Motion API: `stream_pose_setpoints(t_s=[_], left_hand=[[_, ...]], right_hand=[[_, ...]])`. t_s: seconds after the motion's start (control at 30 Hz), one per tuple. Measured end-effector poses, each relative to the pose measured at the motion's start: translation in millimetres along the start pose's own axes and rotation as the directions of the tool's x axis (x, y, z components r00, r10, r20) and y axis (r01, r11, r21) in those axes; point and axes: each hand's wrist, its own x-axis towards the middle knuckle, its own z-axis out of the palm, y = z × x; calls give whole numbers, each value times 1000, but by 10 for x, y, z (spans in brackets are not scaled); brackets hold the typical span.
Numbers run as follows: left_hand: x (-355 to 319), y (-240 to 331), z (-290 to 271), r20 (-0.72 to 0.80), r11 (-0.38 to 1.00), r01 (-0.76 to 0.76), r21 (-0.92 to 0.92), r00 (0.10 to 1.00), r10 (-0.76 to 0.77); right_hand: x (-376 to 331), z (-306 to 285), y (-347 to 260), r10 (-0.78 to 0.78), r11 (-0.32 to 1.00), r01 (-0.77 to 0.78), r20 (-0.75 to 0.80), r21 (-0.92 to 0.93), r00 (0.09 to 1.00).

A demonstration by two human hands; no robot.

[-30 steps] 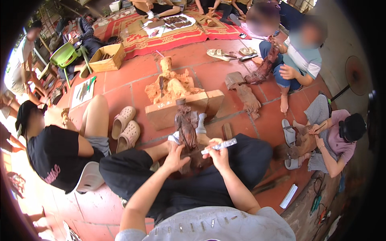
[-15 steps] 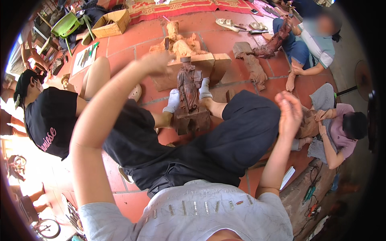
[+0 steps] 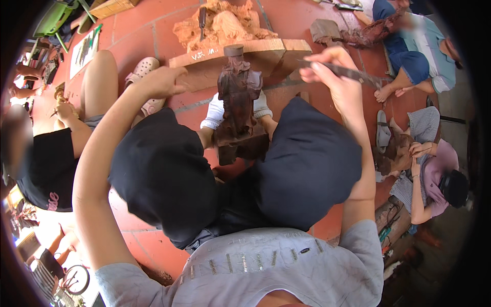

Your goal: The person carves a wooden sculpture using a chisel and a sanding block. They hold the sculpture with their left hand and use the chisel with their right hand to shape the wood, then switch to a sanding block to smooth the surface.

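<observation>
A dark brown carved wooden statue [image 3: 237, 100] stands upright on its block-like base between my feet. My right hand [image 3: 338, 69], raised to the right of the statue, pinches a slim dark carving tool [image 3: 353, 74]. The tool's thin end points left and its thicker end points right, apart from the statue. My left hand [image 3: 162, 82] is held above my left knee with its fingers loosely apart and nothing visible in them. It stays clear of the statue.
Behind the statue lies a thick wooden slab [image 3: 245, 56] with a rough orange carving [image 3: 230, 25] and a dark-handled tool [image 3: 202, 23] on it. Co-workers sit close at left and right. A pink clog [image 3: 146, 69] is at the left; another carved wooden piece [image 3: 327, 31] lies back right.
My right hand has moved up and forward, and the carving tool now shows in it. My left hand has moved lower and left. My knees look higher, and the view has shifted.
</observation>
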Motion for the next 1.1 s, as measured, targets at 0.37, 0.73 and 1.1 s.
stream_pose_setpoints(t_s=[0.37,0.73,1.1], left_hand=[[492,-6,1643,509,696,408,-591,858,-71],[635,-126,2479,374,584,359,-728,922,-101],[546,-36,2241,434,550,440,-710,888,-150]], right_hand=[[986,207,724,-24,760,363,536,-539,844],[1231,617,876,170,828,168,526,-535,833],[1163,654,1035,-29,851,310,552,-423,834]])
